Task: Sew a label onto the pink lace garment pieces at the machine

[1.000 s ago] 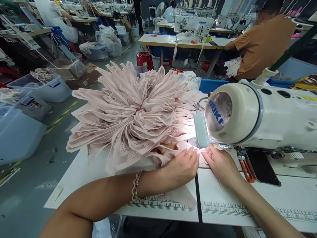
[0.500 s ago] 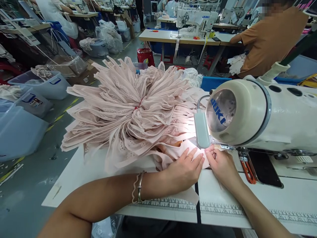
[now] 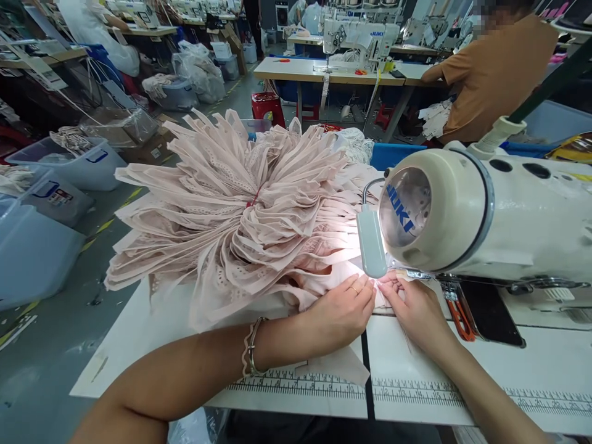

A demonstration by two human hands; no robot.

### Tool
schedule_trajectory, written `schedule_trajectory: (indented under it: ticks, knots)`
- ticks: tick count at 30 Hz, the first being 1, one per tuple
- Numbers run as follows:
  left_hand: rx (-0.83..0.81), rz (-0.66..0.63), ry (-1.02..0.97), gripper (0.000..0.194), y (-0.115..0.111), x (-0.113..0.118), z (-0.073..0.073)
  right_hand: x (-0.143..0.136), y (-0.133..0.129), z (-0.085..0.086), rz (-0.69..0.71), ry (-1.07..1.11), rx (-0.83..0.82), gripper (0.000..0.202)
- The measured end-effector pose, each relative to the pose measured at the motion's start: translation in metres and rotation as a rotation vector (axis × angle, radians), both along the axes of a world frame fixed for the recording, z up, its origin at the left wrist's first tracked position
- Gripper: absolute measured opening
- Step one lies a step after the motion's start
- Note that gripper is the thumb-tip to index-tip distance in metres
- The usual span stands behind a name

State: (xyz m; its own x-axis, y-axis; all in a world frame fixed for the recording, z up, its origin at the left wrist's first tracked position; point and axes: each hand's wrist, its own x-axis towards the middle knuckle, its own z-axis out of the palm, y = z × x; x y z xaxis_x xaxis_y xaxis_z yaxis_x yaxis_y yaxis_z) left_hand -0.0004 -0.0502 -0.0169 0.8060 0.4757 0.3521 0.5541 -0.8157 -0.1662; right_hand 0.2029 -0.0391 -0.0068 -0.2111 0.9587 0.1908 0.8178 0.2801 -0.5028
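Observation:
Below the lamp of a white sewing machine, my two hands meet at a piece of pale pink fabric. My left hand, with a ring and bracelets, has its fingers drawn together on the fabric's edge. Facing it, my right hand pinches the same fabric between thumb and fingers. The needle area is hidden behind the lamp. A big bundle of pale pink fabric pieces, tied with a red string, lies just left of the machine. A loose fabric end hangs under my left wrist.
Orange-handled snips and a black phone lie right of my right hand. A printed ruler runs along the table's front edge. Plastic bins stand on the floor at left. A person in a brown shirt sits beyond the machine.
My left hand's fingers, laid out flat on the fabric before, are now curled and drawn together, close to my right fingertips. The whole view has shifted slightly.

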Motion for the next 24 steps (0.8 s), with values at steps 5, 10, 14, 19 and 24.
schedule_trajectory:
  ticks: [5, 10, 14, 19, 24]
  knots:
    - [-0.157, 0.038, -0.074, 0.028, 0.001, -0.002, 0.009, 0.009, -0.015, -0.007, 0.223, -0.152, 0.281, 0.028]
    - [-0.135, 0.138, 0.031, 0.025, -0.003, -0.004, 0.017, -0.005, -0.018, -0.009, 0.232, -0.431, 0.498, 0.030]
    - [-0.106, 0.038, 0.030, 0.023, -0.001, 0.004, 0.009, -0.003, -0.010, -0.004, 0.338, -0.544, 0.617, 0.037]
    - [0.021, -0.024, 0.058, 0.028, -0.001, 0.015, 0.001, 0.023, 0.002, -0.005, 0.416, -0.520, 0.489, 0.044]
    - [0.080, -0.005, 0.126, 0.037, -0.008, 0.018, 0.006, 0.035, 0.004, -0.019, 0.349, -0.474, 0.279, 0.056]
